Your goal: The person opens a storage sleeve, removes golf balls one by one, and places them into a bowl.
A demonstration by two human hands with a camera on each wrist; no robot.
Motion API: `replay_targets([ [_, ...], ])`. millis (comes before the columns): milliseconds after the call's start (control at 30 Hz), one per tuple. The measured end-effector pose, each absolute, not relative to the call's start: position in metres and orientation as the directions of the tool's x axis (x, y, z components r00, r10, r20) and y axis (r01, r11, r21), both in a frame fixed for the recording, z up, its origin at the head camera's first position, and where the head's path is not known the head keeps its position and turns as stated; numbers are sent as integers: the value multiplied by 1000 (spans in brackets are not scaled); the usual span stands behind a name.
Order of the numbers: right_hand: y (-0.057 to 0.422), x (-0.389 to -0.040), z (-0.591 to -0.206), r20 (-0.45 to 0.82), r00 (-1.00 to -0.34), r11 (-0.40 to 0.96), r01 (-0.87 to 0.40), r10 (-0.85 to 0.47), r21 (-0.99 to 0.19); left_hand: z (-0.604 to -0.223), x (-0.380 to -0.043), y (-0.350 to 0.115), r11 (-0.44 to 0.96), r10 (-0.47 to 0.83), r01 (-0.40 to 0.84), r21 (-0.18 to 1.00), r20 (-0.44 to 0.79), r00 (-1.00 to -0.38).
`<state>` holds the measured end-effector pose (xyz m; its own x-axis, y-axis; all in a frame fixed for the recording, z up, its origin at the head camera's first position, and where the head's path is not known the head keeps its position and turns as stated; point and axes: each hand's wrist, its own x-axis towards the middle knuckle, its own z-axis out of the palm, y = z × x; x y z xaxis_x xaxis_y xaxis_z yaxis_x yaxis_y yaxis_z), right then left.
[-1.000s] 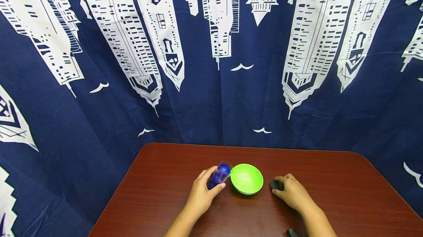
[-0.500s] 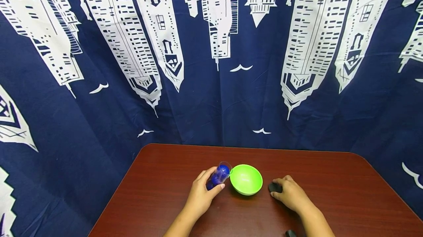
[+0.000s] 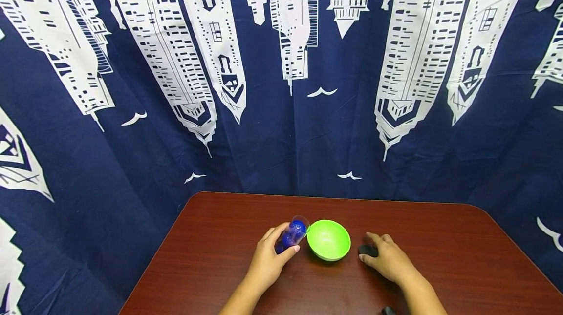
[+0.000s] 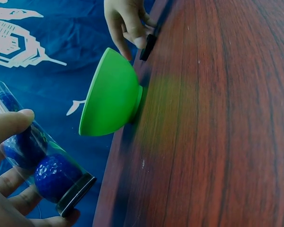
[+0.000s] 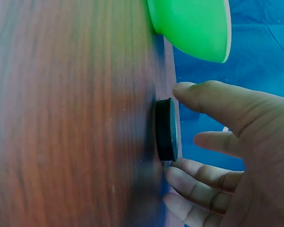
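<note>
My left hand grips a clear tube holding dimpled blue golf balls. The tube is tilted; its uncovered end points up and right, close to the left rim of a bright green bowl, while a black cap closes its lower end. To the right of the bowl, a round black cap lies flat on the table. Around it hovers my right hand, its thumb and fingers spread and loosely bent. In the right wrist view the thumb is apart from that cap, and the fingers lie just beside its edge.
The reddish-brown wooden table has rounded far corners. Behind it hangs a navy cloth printed with white buildings and birds. A small dark object, cut off by the frame, is near my right forearm.
My right hand's fingers have loosened and lifted from the black cap, which stays on the table. The left hand with the tube holds still.
</note>
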<state>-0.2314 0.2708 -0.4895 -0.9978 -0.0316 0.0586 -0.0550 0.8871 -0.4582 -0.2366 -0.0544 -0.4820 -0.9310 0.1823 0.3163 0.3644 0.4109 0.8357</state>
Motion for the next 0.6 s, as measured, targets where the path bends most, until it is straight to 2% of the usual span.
replay_targets([
  [300,270,-232,-481,190,-982,872,-76,20,-484,-481,-237,-57,400,164,371,838,332,-929],
  [600,264,-230,-472,344,-937,836,-144,55,-529,-477,-240,-63,400,125,383,833,364,-923],
])
